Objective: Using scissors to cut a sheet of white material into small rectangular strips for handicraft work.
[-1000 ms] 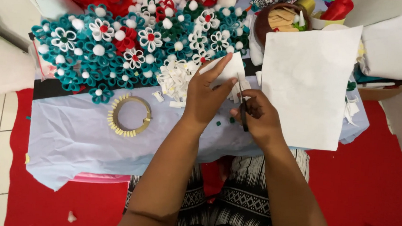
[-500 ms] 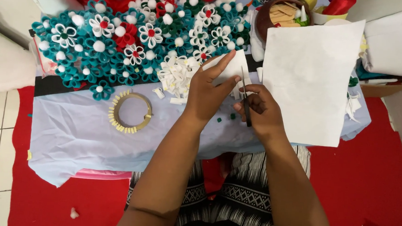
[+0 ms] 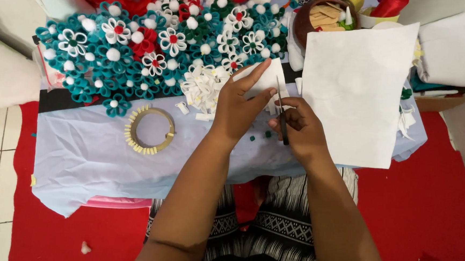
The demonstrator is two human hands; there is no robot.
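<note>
My left hand holds a small white felt piece above the light blue cloth that covers the low table. My right hand grips small dark scissors, whose blades point up at the white piece's right edge. A heap of small white cut petals lies just left of my left hand. Two tiny green scraps sit on the cloth between my hands.
A large white sheet lies to the right. Teal, white and red felt flowers fill the back. A ring with cream tabs sits at the left, a brown bowl at the back, and folded white fabric at the far right. Below lies red carpet.
Both hands have stayed close together over the white piece; the scissors have shifted slightly along its edge. Nothing else has moved.
</note>
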